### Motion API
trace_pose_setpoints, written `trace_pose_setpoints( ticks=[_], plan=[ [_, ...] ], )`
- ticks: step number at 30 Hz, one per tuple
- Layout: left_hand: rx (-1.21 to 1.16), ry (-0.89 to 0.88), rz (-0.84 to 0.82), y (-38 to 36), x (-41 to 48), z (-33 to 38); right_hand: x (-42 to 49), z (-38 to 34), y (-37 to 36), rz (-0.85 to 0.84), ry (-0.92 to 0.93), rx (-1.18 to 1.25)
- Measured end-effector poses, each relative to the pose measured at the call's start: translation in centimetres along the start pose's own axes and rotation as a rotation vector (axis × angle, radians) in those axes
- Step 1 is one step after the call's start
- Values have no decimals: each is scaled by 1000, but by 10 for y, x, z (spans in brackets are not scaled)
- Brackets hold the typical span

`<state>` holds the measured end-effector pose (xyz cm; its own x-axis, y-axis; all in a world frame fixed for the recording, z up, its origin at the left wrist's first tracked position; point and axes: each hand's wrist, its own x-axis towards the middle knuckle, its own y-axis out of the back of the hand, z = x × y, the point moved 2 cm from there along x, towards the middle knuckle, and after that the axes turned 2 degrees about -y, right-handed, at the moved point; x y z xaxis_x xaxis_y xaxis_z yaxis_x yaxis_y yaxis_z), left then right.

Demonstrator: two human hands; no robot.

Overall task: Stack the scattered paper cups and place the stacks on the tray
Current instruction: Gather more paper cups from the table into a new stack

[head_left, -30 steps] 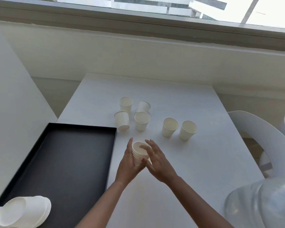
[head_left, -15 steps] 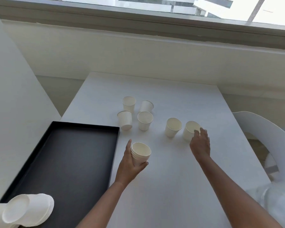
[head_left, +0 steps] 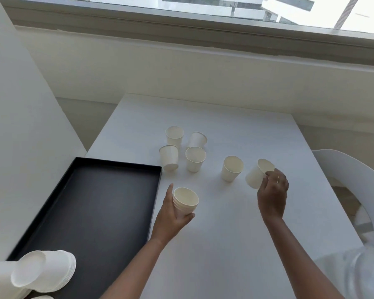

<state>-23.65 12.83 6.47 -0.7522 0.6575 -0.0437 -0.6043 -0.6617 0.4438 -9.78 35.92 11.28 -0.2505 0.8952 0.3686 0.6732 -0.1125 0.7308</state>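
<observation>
My left hand grips a short stack of cream paper cups, upright, just right of the black tray. My right hand holds a single paper cup, tilted and lifted off the white table. One loose cup stands upright between my hands. Further back is a cluster: two upright cups, one upside down and one tipped over. A stack of cups on its side lies at the tray's near left corner.
A white chair stands off the table's right edge. A white wall panel borders the tray on the left. A wall and a window ledge run behind the table.
My right hand left the stack, reached right to the farthest cup, closed on it and lifted it tilted off the table. My left hand kept holding the stack in place.
</observation>
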Motion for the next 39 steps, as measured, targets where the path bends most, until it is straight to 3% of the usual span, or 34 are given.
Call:
trace_pose_setpoints(
  ticks=[4, 11, 21, 28, 30, 32, 36, 39],
  plan=[
    [25, -11, -3, 0, 1, 3, -19, -44, 9, 64, 270, 186],
    [16, -78, 16, 6, 0, 12, -62, -108, 4, -235, 605, 456],
    [-90, -132, 138, 35, -14, 18, -104, -122, -11, -523, 764, 387],
    [-6, -248, 251, 55, -26, 22, -124, -131, -21, -696, 765, 384],
    [6, -290, 290, 59, -29, 23, -127, -137, -20, -745, 698, 465],
    [-21, -277, 318, 63, -30, 22, -132, -146, -18, -785, 500, 627],
    [-85, -225, 366, 74, -31, 19, -147, -155, -28, -870, -94, 870],
    [-81, -222, 385, 82, -37, 19, -159, -152, -39, -1124, -545, 902]
  ],
)
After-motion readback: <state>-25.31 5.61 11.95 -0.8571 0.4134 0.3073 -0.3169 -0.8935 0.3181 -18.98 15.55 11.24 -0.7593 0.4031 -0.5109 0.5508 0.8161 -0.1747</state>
